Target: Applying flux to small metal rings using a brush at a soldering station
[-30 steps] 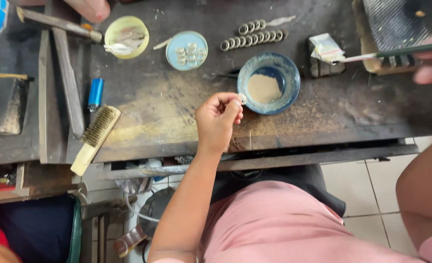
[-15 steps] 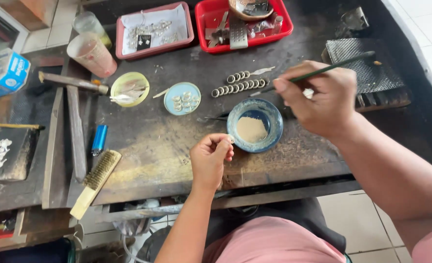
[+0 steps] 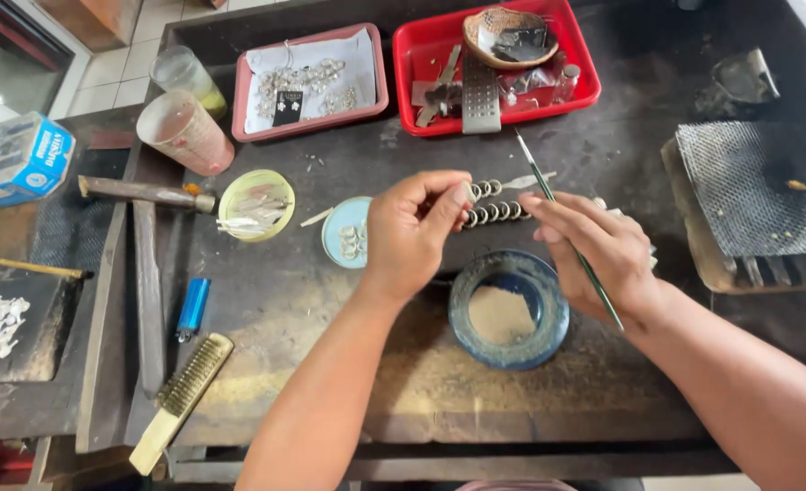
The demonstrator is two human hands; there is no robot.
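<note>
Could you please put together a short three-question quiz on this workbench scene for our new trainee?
1. True or false: the right hand holds a thin green-handled brush.
2. What lies directly below the hands? A) round blue bowl of pale powder B) red plastic tray C) blue lighter
3. Fill in: the left hand pinches a small piece beside the rows of silver ____.

Key: 1 true; 2 A; 3 rings.
</note>
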